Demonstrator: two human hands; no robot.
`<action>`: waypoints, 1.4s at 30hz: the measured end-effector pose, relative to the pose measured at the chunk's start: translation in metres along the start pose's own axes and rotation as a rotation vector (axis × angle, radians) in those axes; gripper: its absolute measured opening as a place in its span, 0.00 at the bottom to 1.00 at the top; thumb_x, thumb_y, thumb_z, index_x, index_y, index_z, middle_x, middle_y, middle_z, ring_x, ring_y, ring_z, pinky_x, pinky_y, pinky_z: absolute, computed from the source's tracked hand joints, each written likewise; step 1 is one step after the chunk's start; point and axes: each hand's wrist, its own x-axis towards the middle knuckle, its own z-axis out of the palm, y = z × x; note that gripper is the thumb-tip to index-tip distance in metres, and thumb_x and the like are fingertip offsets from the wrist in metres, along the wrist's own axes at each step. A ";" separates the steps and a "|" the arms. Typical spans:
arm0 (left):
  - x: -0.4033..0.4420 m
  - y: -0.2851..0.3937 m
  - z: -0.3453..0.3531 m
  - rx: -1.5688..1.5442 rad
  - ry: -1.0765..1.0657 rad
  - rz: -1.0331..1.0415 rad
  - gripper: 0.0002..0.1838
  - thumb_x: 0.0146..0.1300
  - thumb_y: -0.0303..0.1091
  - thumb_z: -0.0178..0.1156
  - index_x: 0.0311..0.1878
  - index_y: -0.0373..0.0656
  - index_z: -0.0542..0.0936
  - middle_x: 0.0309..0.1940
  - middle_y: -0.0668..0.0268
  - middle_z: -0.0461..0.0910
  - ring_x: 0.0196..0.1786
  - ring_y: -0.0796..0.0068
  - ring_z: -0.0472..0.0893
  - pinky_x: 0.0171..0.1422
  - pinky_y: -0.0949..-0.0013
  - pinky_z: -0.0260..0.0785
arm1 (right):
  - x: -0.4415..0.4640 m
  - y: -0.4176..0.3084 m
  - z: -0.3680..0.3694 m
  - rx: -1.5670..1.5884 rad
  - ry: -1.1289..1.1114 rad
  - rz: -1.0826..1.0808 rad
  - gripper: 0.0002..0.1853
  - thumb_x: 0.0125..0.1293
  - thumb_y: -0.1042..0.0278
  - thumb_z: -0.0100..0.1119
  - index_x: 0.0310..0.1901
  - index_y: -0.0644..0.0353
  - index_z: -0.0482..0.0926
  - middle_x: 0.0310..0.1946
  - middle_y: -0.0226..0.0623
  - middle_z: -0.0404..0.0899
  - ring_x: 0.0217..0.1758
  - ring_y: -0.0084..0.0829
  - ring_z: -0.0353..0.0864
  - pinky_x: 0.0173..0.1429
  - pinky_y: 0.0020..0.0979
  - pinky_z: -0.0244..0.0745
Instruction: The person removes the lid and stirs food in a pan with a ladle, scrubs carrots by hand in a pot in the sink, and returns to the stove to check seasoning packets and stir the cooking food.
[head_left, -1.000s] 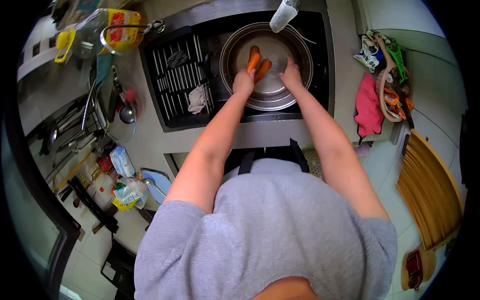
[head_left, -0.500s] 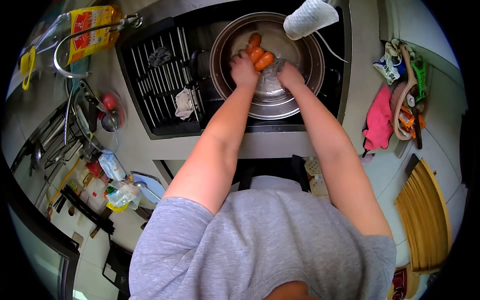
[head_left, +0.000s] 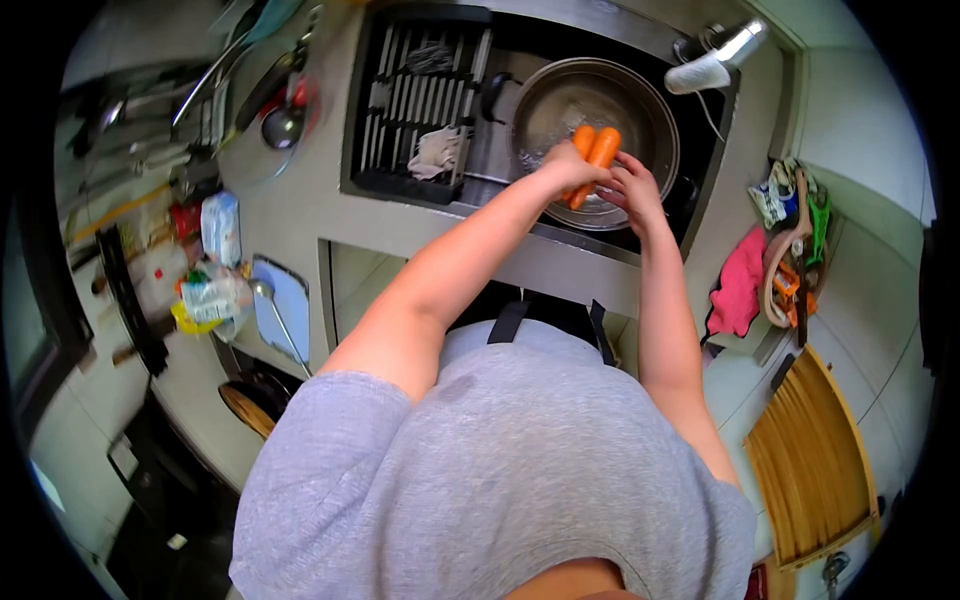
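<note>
Orange carrots (head_left: pixel 603 148) are held together over the near part of a large round metal pot (head_left: pixel 672 150), which has water in it. My left hand (head_left: pixel 570 168) is wrapped round them from the left. On the right, my right hand (head_left: pixel 636 187) is beside the carrots with its fingers apart, the fingertips close to their right side. The lower ends of the carrots are partly hidden by my left hand. The faucet head (head_left: pixel 700 75) is at the pot's upper right, outside its rim.
A black drying rack (head_left: pixel 405 185) with a scrubber (head_left: pixel 430 58) and a pale cloth (head_left: pixel 435 152) sits left of the pot. A pink cloth (head_left: pixel 738 285) and a basket of utensils (head_left: pixel 775 280) hang at the right. A blue board (head_left: pixel 280 318) lies at the left.
The carrots have been lifted from the water in my left hand. My right hand has come out of the water and moved beside them. The view has shifted, and the faucet head appears outside the pot.
</note>
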 end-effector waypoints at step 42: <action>-0.058 -0.065 -0.375 -1.233 1.127 -0.183 0.23 0.60 0.29 0.62 0.57 0.34 0.68 0.41 0.53 0.82 0.28 0.66 0.83 0.25 0.68 0.75 | -0.056 -0.024 0.012 -0.675 -0.048 -0.167 0.20 0.65 0.72 0.59 0.60 0.59 0.75 0.41 0.36 0.84 0.35 0.23 0.83 0.37 0.22 0.75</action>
